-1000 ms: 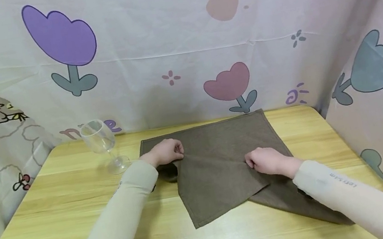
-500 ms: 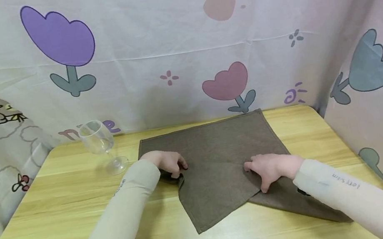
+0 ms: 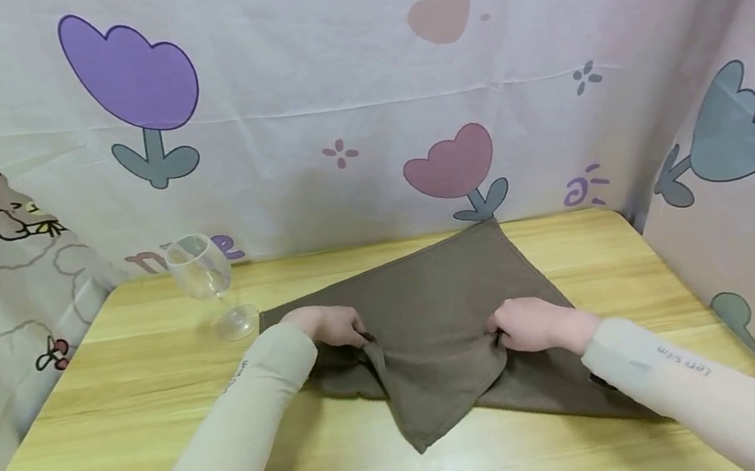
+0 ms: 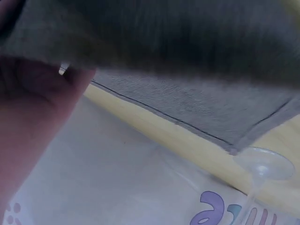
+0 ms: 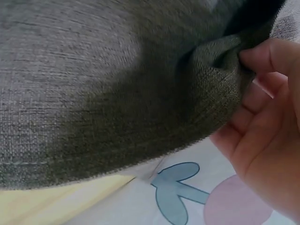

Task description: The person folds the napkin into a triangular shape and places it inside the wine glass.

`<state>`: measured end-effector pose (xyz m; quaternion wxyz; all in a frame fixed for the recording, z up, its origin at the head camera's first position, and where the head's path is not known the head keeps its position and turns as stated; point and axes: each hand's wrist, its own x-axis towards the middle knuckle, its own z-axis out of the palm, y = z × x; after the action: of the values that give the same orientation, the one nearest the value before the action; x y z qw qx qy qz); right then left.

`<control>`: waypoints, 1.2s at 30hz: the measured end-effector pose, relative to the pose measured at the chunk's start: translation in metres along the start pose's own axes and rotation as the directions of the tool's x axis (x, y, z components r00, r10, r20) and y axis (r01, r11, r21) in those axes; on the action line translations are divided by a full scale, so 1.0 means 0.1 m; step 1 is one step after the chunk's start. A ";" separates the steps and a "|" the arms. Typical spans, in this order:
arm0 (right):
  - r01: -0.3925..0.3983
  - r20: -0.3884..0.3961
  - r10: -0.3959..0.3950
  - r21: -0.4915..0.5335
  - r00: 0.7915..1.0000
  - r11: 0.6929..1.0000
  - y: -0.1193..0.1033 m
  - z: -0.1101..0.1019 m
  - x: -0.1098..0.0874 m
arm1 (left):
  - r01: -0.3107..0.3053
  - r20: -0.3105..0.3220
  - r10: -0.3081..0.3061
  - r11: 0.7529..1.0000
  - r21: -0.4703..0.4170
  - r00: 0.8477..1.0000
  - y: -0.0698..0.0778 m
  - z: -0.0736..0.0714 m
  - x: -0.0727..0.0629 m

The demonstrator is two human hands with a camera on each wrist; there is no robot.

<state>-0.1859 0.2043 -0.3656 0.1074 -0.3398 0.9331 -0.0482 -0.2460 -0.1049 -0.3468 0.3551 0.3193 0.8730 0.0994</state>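
A dark brown cloth (image 3: 432,293) with stitched hems lies rumpled on the table, one corner pointing toward the near edge. My left hand (image 3: 331,326) pinches a fold of it on the left side, lifting that part a little. To the right, my right hand (image 3: 531,324) grips another gathered fold. In the right wrist view, the thumb and fingers of that hand (image 5: 265,117) pinch the bunched fabric (image 5: 93,89). Raised cloth (image 4: 187,42) covers the fingertips of my left hand (image 4: 37,103) in the left wrist view.
A clear wine glass (image 3: 200,273) stands upright at the back left, its foot close to the cloth's left corner. The wooden table (image 3: 120,445) meets a printed curtain (image 3: 291,75) at the back and sides.
Both hands release their first hold, spread their fingers lower on the cloth, then pinch it again. The cloth's left part has been drawn nearer, its back edge now slants, and folds have formed.
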 end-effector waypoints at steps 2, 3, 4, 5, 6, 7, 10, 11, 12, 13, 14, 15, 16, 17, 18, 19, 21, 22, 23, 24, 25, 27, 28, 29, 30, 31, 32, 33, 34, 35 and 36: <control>-0.002 0.017 0.001 0.047 1.000 0.999 0.02 -0.01 0.00 | 0.035 0.044 -0.034 0.999 -0.024 0.998 0.02 0.02 -0.02; 0.000 0.025 -0.001 0.061 1.000 0.998 0.03 -0.01 0.01 | 0.053 0.056 -0.051 0.998 -0.029 0.997 0.04 0.03 -0.03; 0.004 0.032 -0.006 0.071 0.999 0.997 0.04 -0.01 0.01 | 0.062 0.050 -0.061 0.998 -0.020 0.997 0.05 0.04 -0.03; 0.006 0.036 -0.009 0.075 0.999 0.997 0.06 0.00 0.01 | 0.073 0.034 -0.072 0.997 -0.012 0.997 0.06 0.04 -0.04; 0.011 0.035 -0.014 0.078 0.999 0.997 0.08 0.01 0.01 | 0.069 0.009 -0.069 0.998 0.005 0.998 0.06 0.04 -0.04; 0.010 0.030 -0.013 0.087 0.999 0.996 0.10 0.01 0.00 | 0.061 -0.030 -0.060 0.998 0.032 0.998 0.07 0.03 -0.03; -0.016 -0.011 0.018 0.128 1.000 0.992 0.18 0.04 -0.02 | 0.044 -0.169 -0.038 0.998 0.035 0.985 0.06 -0.01 -0.02; -0.029 -0.032 0.034 0.148 0.999 0.989 0.20 0.05 -0.03 | 0.038 -0.211 -0.032 0.999 0.027 0.977 0.05 -0.03 -0.02; -0.049 -0.051 0.059 0.174 0.997 0.984 0.23 0.05 -0.04 | 0.031 -0.245 -0.027 0.999 0.012 0.969 0.05 -0.05 -0.02; -0.075 -0.070 0.090 0.196 0.993 0.978 0.25 0.05 -0.05 | 0.028 -0.274 -0.029 1.000 -0.010 0.961 0.04 -0.07 -0.03; -0.102 -0.087 0.123 0.215 0.989 0.971 0.27 0.04 -0.06 | 0.024 -0.295 -0.037 0.999 -0.046 0.955 0.04 -0.09 -0.03; -0.125 -0.096 0.151 0.238 0.984 0.963 0.28 0.04 -0.07 | 0.020 -0.315 -0.039 0.998 -0.063 0.948 0.05 -0.11 -0.04; -0.143 -0.106 0.174 0.250 0.979 0.958 0.29 0.03 -0.08 | 0.016 -0.336 -0.041 0.997 -0.076 0.941 0.05 -0.13 -0.04; -0.161 -0.112 0.196 0.262 0.974 0.952 0.30 0.02 -0.08 | 0.012 -0.358 -0.040 0.997 -0.081 0.933 0.06 -0.14 -0.04; -0.177 -0.119 0.215 0.270 0.969 0.947 0.30 0.01 -0.09 | 0.007 -0.371 -0.041 0.996 -0.093 0.928 0.08 -0.15 -0.04; -0.186 -0.126 0.227 0.275 0.966 0.943 0.31 0.00 -0.10 | 0.006 -0.386 -0.042 0.996 -0.094 0.922 0.09 -0.16 -0.04; -0.191 -0.144 0.238 0.279 0.961 0.941 0.31 -0.01 -0.11 | 0.009 -0.413 -0.044 0.996 -0.087 0.910 0.12 -0.18 -0.03; -0.194 -0.159 0.243 0.273 0.957 0.942 0.32 -0.01 -0.11 | 0.016 -0.424 -0.047 0.997 -0.077 0.905 0.14 -0.18 -0.02; -0.198 -0.172 0.250 0.270 0.953 0.942 0.32 -0.01 -0.11 | 0.028 -0.439 -0.053 0.998 -0.061 0.897 0.16 -0.19 -0.01; -0.209 -0.187 0.264 0.267 0.946 0.941 0.34 -0.01 -0.12 | 0.047 -0.455 -0.066 0.997 -0.054 0.888 0.17 -0.19 0.01; -0.222 -0.202 0.279 0.266 0.939 0.938 0.35 -0.01 -0.12 | 0.069 -0.470 -0.083 0.997 -0.046 0.879 0.18 -0.19 0.02; -0.249 -0.225 0.311 0.265 0.923 0.931 0.39 -0.01 -0.12 | 0.116 -0.500 -0.110 0.993 -0.020 0.859 0.18 -0.18 0.07; -0.264 -0.227 0.327 0.266 0.917 0.927 0.41 -0.01 -0.12 | 0.137 -0.513 -0.123 0.991 -0.012 0.849 0.18 -0.17 0.09; -0.279 -0.225 0.339 0.263 0.913 0.924 0.43 -0.01 -0.11 | 0.156 -0.520 -0.135 0.988 -0.005 0.843 0.16 -0.15 0.12; -0.286 -0.227 0.344 0.253 0.911 0.924 0.45 0.00 -0.11 | 0.170 -0.516 -0.143 0.986 0.004 0.845 0.14 -0.12 0.15; -0.287 -0.227 0.341 0.238 0.912 0.928 0.46 0.00 -0.10 | 0.180 -0.500 -0.150 0.984 0.012 0.853 0.12 -0.08 0.19; -0.282 -0.221 0.331 0.224 0.918 0.933 0.46 0.01 -0.10 | 0.184 -0.484 -0.148 0.983 0.027 0.863 0.09 -0.04 0.22; -0.270 -0.217 0.313 0.206 0.925 0.941 0.46 0.03 -0.10 | 0.187 -0.467 -0.145 0.981 0.044 0.872 0.07 0.00 0.25; -0.254 -0.213 0.290 0.183 0.933 0.950 0.45 0.04 -0.09 | 0.191 -0.448 -0.144 0.980 0.060 0.882 0.05 0.03 0.28; -0.233 -0.208 0.263 0.161 0.942 0.959 0.45 0.06 -0.09 | 0.195 -0.431 -0.144 0.978 0.077 0.891 0.04 0.05 0.29; -0.211 -0.206 0.237 0.143 0.949 0.967 0.45 0.07 -0.09 | 0.194 -0.415 -0.138 0.976 0.096 0.899 0.04 0.07 0.29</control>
<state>-0.2054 0.2443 -0.3778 0.0275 -0.2170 0.9672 -0.1289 -0.2551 -0.0838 -0.3661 0.1510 0.2392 0.9564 0.0734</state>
